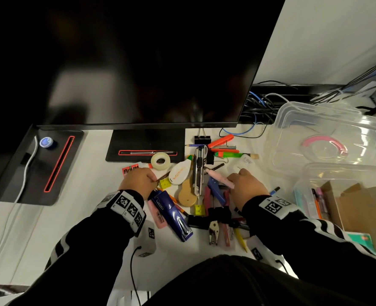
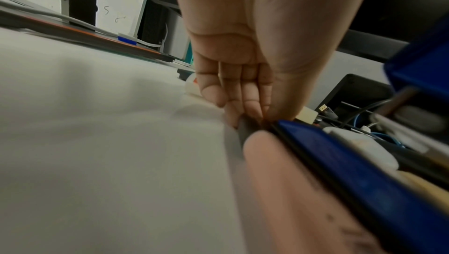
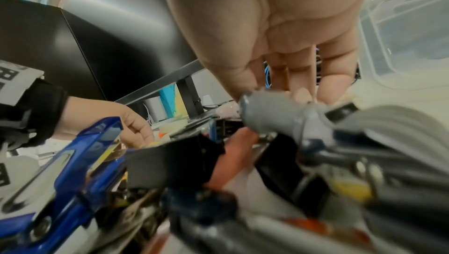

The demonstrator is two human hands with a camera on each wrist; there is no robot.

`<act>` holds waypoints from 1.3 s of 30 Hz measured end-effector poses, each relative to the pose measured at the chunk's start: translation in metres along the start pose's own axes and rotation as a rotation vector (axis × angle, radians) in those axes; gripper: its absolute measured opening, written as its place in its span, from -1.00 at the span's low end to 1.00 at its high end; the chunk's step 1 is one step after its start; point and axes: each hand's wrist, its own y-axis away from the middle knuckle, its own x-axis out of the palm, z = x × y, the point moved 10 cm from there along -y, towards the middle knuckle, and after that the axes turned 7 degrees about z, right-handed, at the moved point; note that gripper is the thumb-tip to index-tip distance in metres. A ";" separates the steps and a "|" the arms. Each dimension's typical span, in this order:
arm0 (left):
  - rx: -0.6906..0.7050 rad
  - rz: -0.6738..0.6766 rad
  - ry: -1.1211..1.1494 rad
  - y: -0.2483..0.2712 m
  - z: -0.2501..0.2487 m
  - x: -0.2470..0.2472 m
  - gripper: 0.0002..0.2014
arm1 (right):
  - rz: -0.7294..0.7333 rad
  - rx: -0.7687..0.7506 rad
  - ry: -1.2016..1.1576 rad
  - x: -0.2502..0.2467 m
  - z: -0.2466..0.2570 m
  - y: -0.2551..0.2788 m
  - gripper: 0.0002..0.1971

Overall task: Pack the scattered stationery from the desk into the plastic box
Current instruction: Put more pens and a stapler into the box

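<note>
White desk (image 1: 76,217) under a dark monitor (image 1: 138,62) carries a heap of stationery between the two hands. The left hand (image 1: 138,182), knuckles up and wrist low, pinches a thin brown pencil (image 1: 163,176) between curled fingers (image 2: 250,93) and thumb, just beside a yellow block (image 1: 165,183) and a white correction-tape roller (image 1: 180,172). The right hand (image 1: 246,187), also palm down, grips a pink pen (image 1: 219,177) that slants up-left from its fingers (image 3: 330,83). A blue stapler (image 1: 171,214) lies below the left hand, a utility knife (image 1: 198,168) and a wooden piece (image 1: 186,193) in the middle, black binder clips (image 1: 218,214) and a hole punch (image 1: 213,231) nearer the person. At right stands the clear box (image 1: 310,195), already holding pens and cardboard, with its lid (image 1: 328,140) behind it. Both sleeves are black with marker bands at the wrists.
</note>
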 end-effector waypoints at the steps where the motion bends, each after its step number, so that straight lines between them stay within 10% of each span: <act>1: 0.003 0.009 0.003 0.001 0.000 0.001 -0.89 | 0.015 0.005 0.026 -0.001 0.000 0.000 -0.64; 19: 0.179 0.039 0.005 0.038 -0.065 -0.022 -0.85 | -0.211 0.088 -0.096 -0.075 -0.009 -0.040 -0.58; 39: 0.215 0.202 0.053 0.052 -0.067 0.002 -0.78 | 0.030 0.076 0.041 -0.046 -0.002 -0.033 -0.61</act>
